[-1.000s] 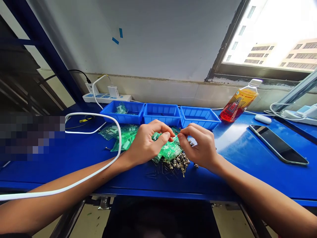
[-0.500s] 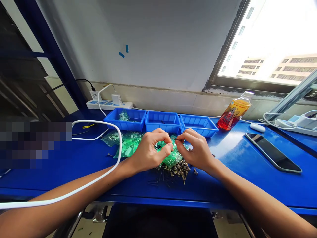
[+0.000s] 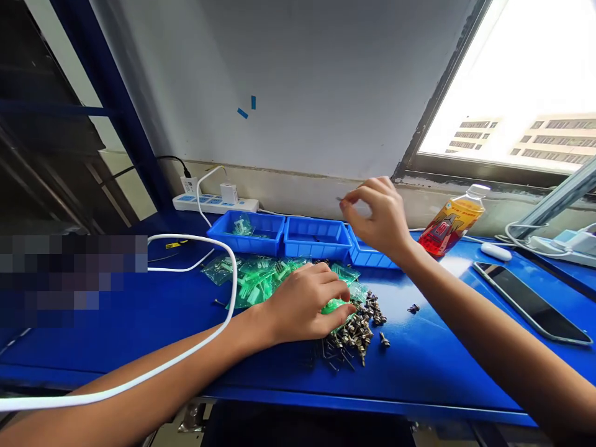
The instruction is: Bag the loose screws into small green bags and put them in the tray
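My left hand [image 3: 311, 301] lies low over the heap, fingers and thumb curled around a green plastic bag [image 3: 336, 305]. Raised above the blue bins, my right hand [image 3: 379, 217] pinches a small, thin dark piece [image 3: 339, 199] between thumb and index finger; its exact kind is too small to tell. Metal screw-like fittings [image 3: 356, 332] are piled just right of my left hand. Thin dark screws [image 3: 333, 360] lie scattered at the front of that pile. More green bags with small parts [image 3: 256, 279] spread to the left, partly behind my left hand.
Three blue bins stand in a row: left [image 3: 246, 242], middle [image 3: 316, 248], and right [image 3: 372, 256], partly covered by my right arm. A drink bottle [image 3: 451, 223] and a phone [image 3: 531, 304] are on the right. A white cable [image 3: 230, 273] crosses my left forearm. Behind stands a power strip [image 3: 212, 204].
My hands were close together over the pile and have separated. The right rose above the bins with the small dark piece; the left lowered onto the green bag. The view shifted slightly.
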Demonstrator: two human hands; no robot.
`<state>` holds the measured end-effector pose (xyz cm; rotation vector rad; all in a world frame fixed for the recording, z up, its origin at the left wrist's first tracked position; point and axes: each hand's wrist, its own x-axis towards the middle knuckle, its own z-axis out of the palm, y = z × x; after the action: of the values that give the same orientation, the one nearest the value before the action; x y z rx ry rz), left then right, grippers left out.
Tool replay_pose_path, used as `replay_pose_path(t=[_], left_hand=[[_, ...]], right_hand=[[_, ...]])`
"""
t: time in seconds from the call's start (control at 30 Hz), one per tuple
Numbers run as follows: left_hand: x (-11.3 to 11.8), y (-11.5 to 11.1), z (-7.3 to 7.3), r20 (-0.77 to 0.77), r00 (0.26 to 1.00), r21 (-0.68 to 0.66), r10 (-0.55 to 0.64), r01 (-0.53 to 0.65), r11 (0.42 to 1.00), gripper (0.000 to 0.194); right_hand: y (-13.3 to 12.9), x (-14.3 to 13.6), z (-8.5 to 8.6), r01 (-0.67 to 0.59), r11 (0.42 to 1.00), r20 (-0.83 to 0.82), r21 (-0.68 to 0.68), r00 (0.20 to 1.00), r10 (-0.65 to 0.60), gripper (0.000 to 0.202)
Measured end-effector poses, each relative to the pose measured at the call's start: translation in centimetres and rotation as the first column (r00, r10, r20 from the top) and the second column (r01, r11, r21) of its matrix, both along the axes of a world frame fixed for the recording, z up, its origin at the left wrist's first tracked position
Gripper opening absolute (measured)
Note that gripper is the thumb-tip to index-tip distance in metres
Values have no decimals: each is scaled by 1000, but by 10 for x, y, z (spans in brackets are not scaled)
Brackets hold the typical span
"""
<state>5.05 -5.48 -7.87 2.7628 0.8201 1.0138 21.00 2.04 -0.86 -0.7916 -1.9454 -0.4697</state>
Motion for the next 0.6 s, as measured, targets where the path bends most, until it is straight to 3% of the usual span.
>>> replay_pose_path(t=[0.13, 0.3, 0.43, 0.5, 0.6], left_hand=[[-2, 5, -2, -43, 998, -22, 50, -51, 998, 17], [-6, 17, -7, -101, 988, -174, 115, -131, 976, 19], [-7, 20, -6, -138, 981, -257, 133, -165, 952, 20], [-7, 20, -5, -150, 980, -257, 128, -164, 952, 21], [-7, 17, -4, -160, 978, -239, 131, -167, 957, 22]], right_hand=[[11, 2, -24, 10, 995, 35, -104, 999, -7, 8], [-11, 14, -44, 2, 995, -61, -97, 998, -8, 17], [-24, 24, -49, -8, 988, 63, -151, 998, 18, 19], [-27, 27, -47, 85, 950, 183, -301, 983, -30, 18], [-28, 29, -42, 325, 816, 438, -479, 894, -99, 18]])
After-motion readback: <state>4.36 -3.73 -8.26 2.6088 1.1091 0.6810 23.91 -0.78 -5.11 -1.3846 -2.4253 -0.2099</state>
